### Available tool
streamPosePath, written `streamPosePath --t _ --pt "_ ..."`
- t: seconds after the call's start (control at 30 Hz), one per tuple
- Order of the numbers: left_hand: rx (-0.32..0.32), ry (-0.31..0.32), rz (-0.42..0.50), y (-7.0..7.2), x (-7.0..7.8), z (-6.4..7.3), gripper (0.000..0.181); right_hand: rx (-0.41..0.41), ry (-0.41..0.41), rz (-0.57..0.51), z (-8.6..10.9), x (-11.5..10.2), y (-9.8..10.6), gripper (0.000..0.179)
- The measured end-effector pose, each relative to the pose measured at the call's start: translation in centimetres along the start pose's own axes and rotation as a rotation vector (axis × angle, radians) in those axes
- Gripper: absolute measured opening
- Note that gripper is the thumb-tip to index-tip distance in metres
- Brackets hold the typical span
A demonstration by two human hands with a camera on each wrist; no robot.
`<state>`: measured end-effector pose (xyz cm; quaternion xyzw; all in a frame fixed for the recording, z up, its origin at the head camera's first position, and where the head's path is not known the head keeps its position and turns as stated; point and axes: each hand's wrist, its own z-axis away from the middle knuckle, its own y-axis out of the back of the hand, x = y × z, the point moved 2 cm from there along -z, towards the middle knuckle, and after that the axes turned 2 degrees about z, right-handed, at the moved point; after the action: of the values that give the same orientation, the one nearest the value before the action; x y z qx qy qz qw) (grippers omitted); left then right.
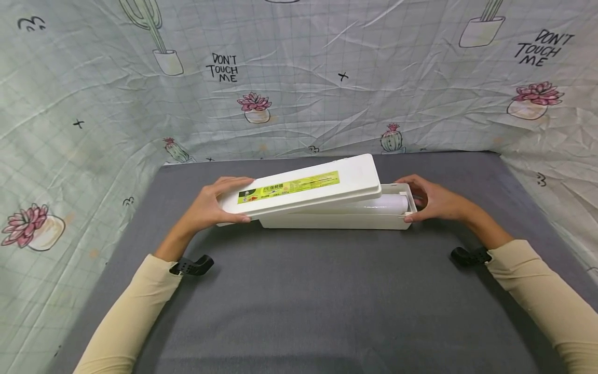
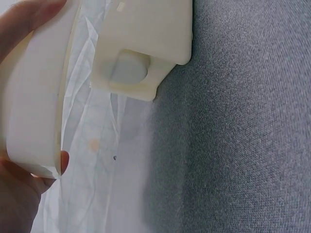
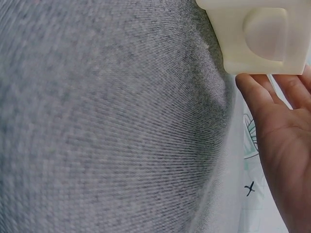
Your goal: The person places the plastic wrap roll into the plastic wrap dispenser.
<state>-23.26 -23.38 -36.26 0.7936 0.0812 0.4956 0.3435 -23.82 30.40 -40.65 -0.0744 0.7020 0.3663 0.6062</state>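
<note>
A long white cling film box (image 1: 336,222) stands on the grey cloth with a white roll of cling film (image 1: 383,204) showing inside its right part. Its white lid (image 1: 303,182), with a green-yellow label, lies slanted across the box and sticks out past the left end. My left hand (image 1: 212,205) grips the lid's left end, thumb at the front and fingers at the back. At the box's right end, my right hand (image 1: 432,200) holds the two corners between thumb and fingers. In the left wrist view the lid (image 2: 36,97) is apart from the box's end (image 2: 146,29).
A grey cloth (image 1: 327,291) covers the table. Behind and at both sides hangs a pale curtain (image 1: 299,114) printed with cacti and words. Black straps (image 1: 192,265) are on both wrists.
</note>
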Motion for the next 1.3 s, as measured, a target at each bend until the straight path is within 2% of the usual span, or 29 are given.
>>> streamPosePath --t 0.3,0.57,0.87,1.3 --pt "-0.004 -0.011 0.029 -0.5 0.2 -0.5 0.083 -0.004 0.022 -0.004 0.0 0.0 0.0 0.084" --pt "-0.016 -0.039 0.048 -1.1 0.4 -1.2 0.084 0.000 0.007 0.019 0.0 0.0 0.0 0.086" --pt "-0.024 -0.028 0.070 -1.6 0.3 -1.7 0.084 -0.006 0.006 0.032 -0.1 -0.2 0.1 0.085" --pt "-0.021 -0.057 0.066 -2.3 0.5 -2.3 0.082 0.001 -0.047 0.029 -0.1 -0.1 0.2 0.087"
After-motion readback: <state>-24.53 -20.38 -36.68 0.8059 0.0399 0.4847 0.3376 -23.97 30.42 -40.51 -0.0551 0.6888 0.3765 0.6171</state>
